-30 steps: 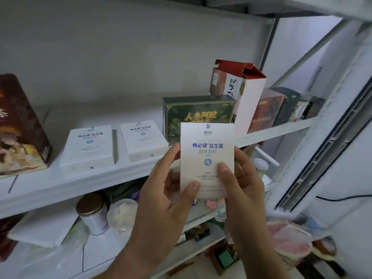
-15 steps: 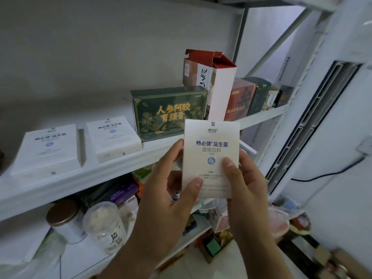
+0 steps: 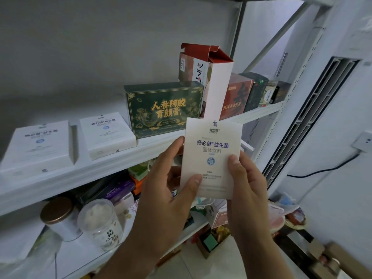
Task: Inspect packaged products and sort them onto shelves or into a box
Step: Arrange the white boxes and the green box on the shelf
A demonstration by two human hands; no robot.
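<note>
I hold a flat white product box (image 3: 212, 152) with blue print upright in front of the white shelf (image 3: 112, 166), its printed face toward me. My left hand (image 3: 169, 190) grips its left edge, thumb on the lower front. My right hand (image 3: 245, 184) grips its right edge, thumb on the front. Two matching white boxes, one (image 3: 40, 146) at the left and another (image 3: 107, 133) beside it, lie flat on the upper shelf.
A green box with gold print (image 3: 164, 109) stands right of the white boxes, then a tall opened red-and-white carton (image 3: 211, 77) and several dark boxes (image 3: 255, 91). The lower shelf holds a metal tin (image 3: 60, 218), a clear jar (image 3: 100, 224) and packets. A wall vent (image 3: 314, 115) is right.
The view has shifted right, so the shelf items slid left in the frame. The held box stays upright in both hands with the same grip.
</note>
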